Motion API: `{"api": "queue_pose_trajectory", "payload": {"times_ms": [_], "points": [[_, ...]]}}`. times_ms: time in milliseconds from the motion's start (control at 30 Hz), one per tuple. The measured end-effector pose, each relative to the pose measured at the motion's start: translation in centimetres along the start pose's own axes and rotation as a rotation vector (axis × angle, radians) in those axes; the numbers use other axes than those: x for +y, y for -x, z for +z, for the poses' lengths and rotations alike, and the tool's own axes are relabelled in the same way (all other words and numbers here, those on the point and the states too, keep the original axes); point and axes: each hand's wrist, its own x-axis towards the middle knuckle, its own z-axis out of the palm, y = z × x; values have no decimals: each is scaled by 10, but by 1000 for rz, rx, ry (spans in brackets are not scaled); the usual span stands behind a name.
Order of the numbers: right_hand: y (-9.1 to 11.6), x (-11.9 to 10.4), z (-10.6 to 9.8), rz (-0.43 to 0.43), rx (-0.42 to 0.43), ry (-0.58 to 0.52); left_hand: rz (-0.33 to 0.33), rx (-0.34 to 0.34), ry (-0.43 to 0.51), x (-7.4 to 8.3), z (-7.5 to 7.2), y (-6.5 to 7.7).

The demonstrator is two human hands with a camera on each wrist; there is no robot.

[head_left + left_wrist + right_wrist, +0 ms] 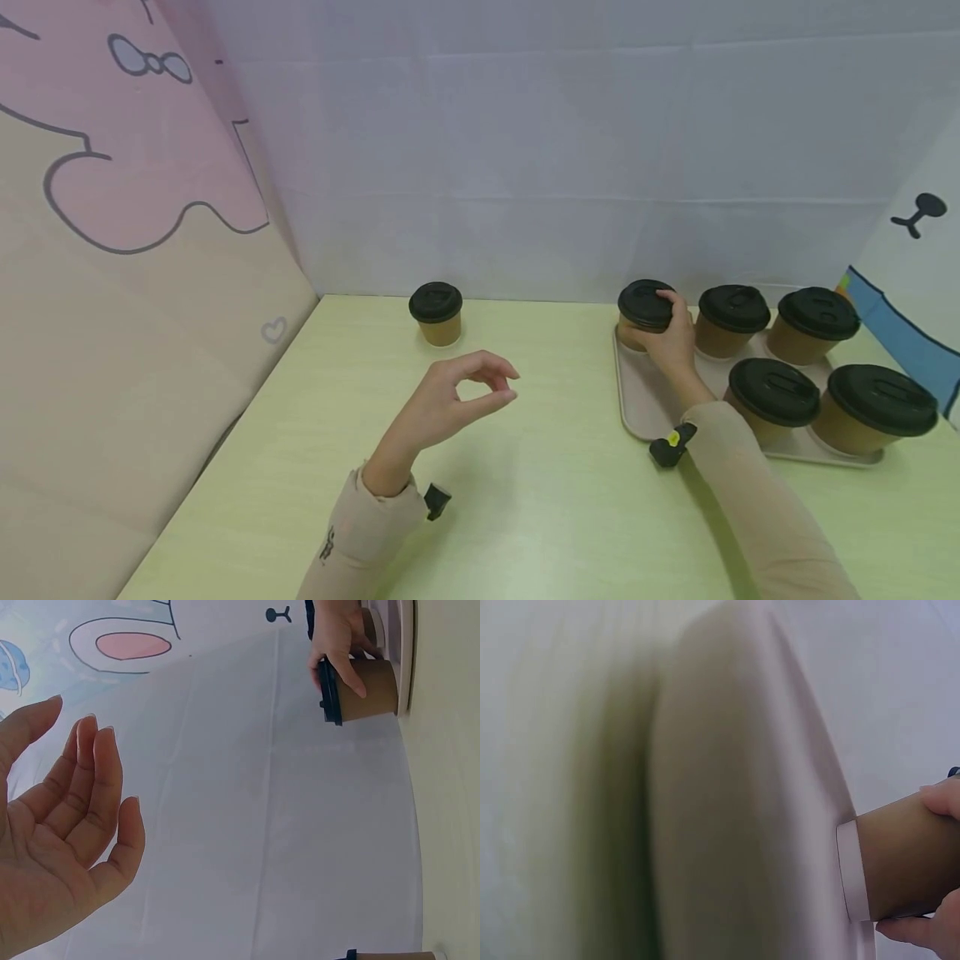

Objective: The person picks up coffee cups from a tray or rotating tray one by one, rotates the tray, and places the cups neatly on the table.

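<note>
At the back left corner of the tray point(637, 408), my right hand point(671, 337) grips a brown paper cup with a black lid point(643, 302). In the right wrist view, fingers and thumb lie on either side of that cup point(904, 855), whose white base meets the tray's surface. My left hand point(450, 400) hovers over the table with nothing in it, its fingers loosely curved and thumb apart from them. Beyond it, one smaller lidded cup point(437, 312) stands alone near the table's back edge.
Several more lidded cups, among them a front right cup point(877, 408) and a back middle cup point(731, 321), stand on the tray. A pale cloth point(525, 167) hangs behind the yellow-green table point(525, 517). A printed cloth point(112, 333) hangs on the left.
</note>
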Motion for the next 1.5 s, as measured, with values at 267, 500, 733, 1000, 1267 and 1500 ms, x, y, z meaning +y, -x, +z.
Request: {"api": "queue_pose_trajectory", "payload": {"times_ms": [267, 500, 733, 1000, 1267, 1500], "points": [[-1, 2, -1, -13, -23, 18, -1, -2, -17, 0, 1, 0], [-1, 3, -1, 6, -47, 19, -11, -7, -7, 1, 0, -1], [-1, 2, -1, 30, -47, 6, -20, -6, -10, 2, -1, -1], [0, 2, -1, 32, -49, 12, -16, -7, -12, 1, 0, 1], [0, 1, -2, 26, -38, 23, -7, -9, -10, 2, 0, 1], [1, 1, 1, 41, 0, 8, 1, -18, -4, 2, 1, 2]]}}
